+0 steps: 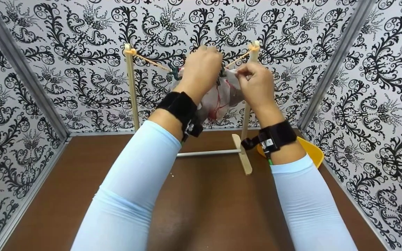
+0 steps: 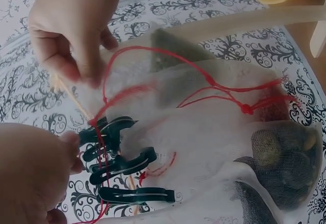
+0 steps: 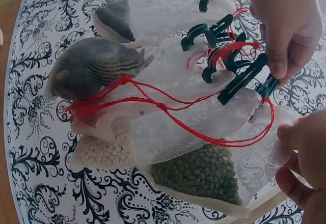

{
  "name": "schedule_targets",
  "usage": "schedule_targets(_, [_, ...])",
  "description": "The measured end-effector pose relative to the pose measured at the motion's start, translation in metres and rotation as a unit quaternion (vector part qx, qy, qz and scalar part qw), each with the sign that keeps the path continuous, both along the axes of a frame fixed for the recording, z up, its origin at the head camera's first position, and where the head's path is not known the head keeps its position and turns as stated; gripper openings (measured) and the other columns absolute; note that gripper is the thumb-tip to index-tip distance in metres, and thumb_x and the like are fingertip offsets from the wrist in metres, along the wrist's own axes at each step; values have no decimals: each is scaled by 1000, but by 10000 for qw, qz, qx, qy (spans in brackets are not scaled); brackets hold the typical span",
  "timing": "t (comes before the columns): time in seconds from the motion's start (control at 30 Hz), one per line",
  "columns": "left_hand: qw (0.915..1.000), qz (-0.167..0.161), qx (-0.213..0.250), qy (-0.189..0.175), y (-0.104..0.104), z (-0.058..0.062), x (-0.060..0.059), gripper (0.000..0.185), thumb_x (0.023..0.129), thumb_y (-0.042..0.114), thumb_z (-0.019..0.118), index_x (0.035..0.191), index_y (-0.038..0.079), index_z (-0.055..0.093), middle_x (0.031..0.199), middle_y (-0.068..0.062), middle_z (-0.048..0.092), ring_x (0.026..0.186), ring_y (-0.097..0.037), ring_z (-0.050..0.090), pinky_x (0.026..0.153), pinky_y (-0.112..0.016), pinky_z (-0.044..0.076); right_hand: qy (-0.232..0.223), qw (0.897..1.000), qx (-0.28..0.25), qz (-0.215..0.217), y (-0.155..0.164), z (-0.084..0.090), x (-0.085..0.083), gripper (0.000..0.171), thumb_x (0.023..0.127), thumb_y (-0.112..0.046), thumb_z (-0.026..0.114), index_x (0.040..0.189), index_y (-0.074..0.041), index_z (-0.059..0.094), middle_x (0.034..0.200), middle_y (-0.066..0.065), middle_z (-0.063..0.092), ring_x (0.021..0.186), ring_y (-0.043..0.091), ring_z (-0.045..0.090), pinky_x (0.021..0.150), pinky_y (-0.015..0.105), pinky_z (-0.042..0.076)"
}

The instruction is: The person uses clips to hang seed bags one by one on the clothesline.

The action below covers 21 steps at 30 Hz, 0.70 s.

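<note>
Several white mesh drawstring bags hang in a cluster from an orange cord (image 1: 152, 63), with dark green clips (image 3: 243, 79) along their tops. My left hand (image 1: 202, 68) is up at the cord, pinching a green clip (image 3: 267, 85) between thumb and fingers. Beside it, my right hand (image 1: 257, 83) pinches the top corner of the mesh bag holding green beans (image 3: 196, 173). Red drawstrings (image 2: 153, 51) loop across the bags. Other bags show dark round pieces (image 2: 282, 160) and small white pellets (image 3: 107, 150) inside.
The cord runs between two wooden posts (image 1: 130, 87) of a stand with a pale crossbar (image 1: 209, 152) and wooden foot (image 1: 243, 157). A yellow basin (image 1: 314, 153) sits behind my right forearm on the brown table (image 1: 208, 209). Patterned panels (image 1: 92, 87) enclose the back and sides.
</note>
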<state>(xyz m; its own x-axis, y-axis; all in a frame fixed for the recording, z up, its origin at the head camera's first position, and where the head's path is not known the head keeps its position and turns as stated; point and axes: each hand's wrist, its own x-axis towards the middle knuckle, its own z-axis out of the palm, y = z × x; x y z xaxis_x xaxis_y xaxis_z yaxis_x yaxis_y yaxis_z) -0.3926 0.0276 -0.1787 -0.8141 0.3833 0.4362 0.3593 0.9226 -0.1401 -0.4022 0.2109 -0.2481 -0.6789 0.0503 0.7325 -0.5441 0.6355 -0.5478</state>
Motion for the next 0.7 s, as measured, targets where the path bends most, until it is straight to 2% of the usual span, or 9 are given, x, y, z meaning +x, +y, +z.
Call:
schedule_targets(0.07, [9996,25,-193,-179,-2,2,3,30,114,13,63,143,9,72,145,-11,71,136,-30,65,114,-41,63,-125,9999,-30,28,0,-2,-1,6,104,-3,78,107,-2,82,114,15,85,104,25,81,95,29,67])
schedule_targets(0.17, [9995,-42,-129,-275,-7,2,12,36,117,30,63,146,10,69,148,-10,69,138,-28,62,116,-38,60,-455,9988,-139,70,1,-6,0,6,104,-7,79,109,-4,82,112,14,85,99,23,78,88,26,66])
schedule_targets(0.27, [9990,-307,326,-32,-14,-7,25,38,117,40,61,140,12,70,138,-6,70,128,-24,62,108,-34,60,-729,9970,-255,114,3,-11,1,8,105,-12,80,111,-6,82,110,12,84,95,18,75,83,23,63])
schedule_targets(0.33, [9947,-622,749,336,-23,-19,35,36,117,42,61,133,13,74,128,-5,71,120,-23,63,101,-34,61,-762,9965,-327,121,4,-16,2,10,104,-14,81,111,-7,82,109,11,84,92,16,73,81,23,62])
schedule_targets(0.43, [9773,-1161,1521,912,-39,-49,49,27,114,36,68,120,12,80,116,-4,72,111,-24,64,93,-35,62,-558,9978,-348,101,9,-22,4,11,103,-14,83,111,-6,82,108,12,85,91,14,73,80,20,61])
schedule_targets(0.53, [9560,-1474,2151,1341,-58,-88,56,21,110,29,74,113,11,83,114,-7,75,110,-28,67,93,-39,64,-403,9981,-454,68,16,-30,10,12,103,-12,83,111,-4,82,108,14,84,89,14,73,78,18,60])
schedule_targets(0.6, [9470,-1472,2449,1466,-73,-117,59,18,109,26,75,113,10,83,116,-9,77,111,-31,68,95,-43,64,-301,9985,-464,22,23,-38,15,12,103,-10,82,111,-2,82,108,15,84,88,14,72,78,15,59])
schedule_targets(0.7, [9410,-1224,2843,1364,-93,-163,64,18,107,23,77,114,8,83,116,-10,78,110,-35,68,99,-48,63,-224,9991,-355,-4,34,-58,27,13,102,-9,82,110,1,82,105,16,83,86,16,70,74,13,56])
